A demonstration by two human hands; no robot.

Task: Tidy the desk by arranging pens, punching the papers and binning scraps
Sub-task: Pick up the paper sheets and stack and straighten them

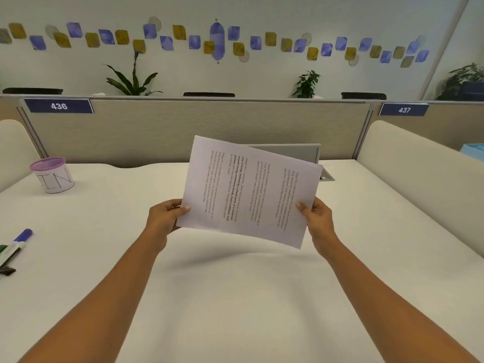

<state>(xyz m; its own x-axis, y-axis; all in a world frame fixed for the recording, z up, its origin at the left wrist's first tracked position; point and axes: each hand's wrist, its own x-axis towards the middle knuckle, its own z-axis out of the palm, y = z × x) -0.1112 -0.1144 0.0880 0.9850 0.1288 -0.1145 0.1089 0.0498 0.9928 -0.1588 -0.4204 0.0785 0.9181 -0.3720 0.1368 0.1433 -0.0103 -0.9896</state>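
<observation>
Printed white papers (248,189) hang in the air above the middle of the white desk (235,297), turned sideways so the text runs vertically. My left hand (165,218) pinches their lower left corner with the thumb on top. My right hand (315,218) grips the lower right edge the same way. At the left edge of the desk lie several pens and markers (15,247), one with a purple cap. A small pink-rimmed mesh bin (53,175) wrapped in a paper labelled "BIN" stands at the far left.
A grey metal fixture (301,153) stands behind the papers, partly hidden. A beige partition (209,127) with signs 436 and 437 closes the desk's far side. Cream side panels rise at left and right. A light blue box (474,150) peeks in at the right.
</observation>
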